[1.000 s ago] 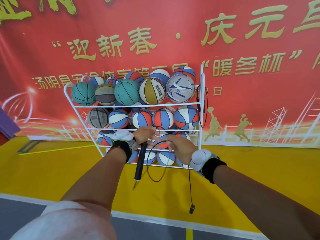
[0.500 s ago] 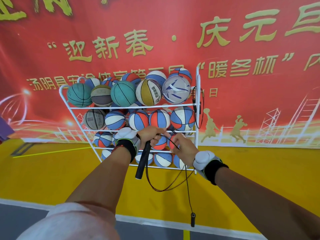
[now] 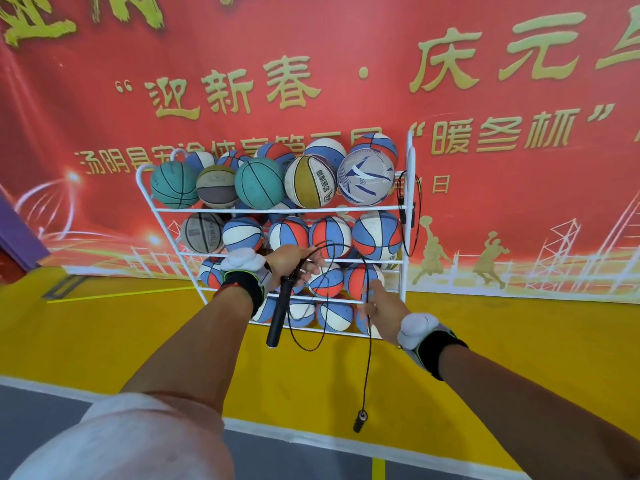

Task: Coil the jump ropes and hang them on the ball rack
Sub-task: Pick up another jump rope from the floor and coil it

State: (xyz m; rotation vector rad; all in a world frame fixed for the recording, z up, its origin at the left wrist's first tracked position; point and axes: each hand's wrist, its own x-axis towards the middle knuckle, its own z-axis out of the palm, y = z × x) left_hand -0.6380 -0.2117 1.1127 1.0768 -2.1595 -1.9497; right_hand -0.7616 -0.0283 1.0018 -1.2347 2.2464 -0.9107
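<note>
A black jump rope is split between my two hands in front of the white ball rack (image 3: 410, 157). My left hand (image 3: 294, 265) grips one black handle (image 3: 277, 318), which points down, together with a cord loop (image 3: 308, 344) hanging below it. From there the cord arcs up and right to my right hand (image 3: 381, 308), which pinches it between thumb and fingers. Below that hand the cord drops straight to the second handle (image 3: 358, 422), which dangles free above the floor. Another black rope (image 3: 416, 220) hangs on the rack's right post.
The rack holds several basketballs on three tiers and stands against a red banner wall. Yellow floor lies under it, with a white line and grey floor nearer me. A purple object (image 3: 17, 237) is at the left edge.
My right hand has moved right and down, away from my left hand, sliding along the cord. One loop now hangs from my left hand. The rack looks closer.
</note>
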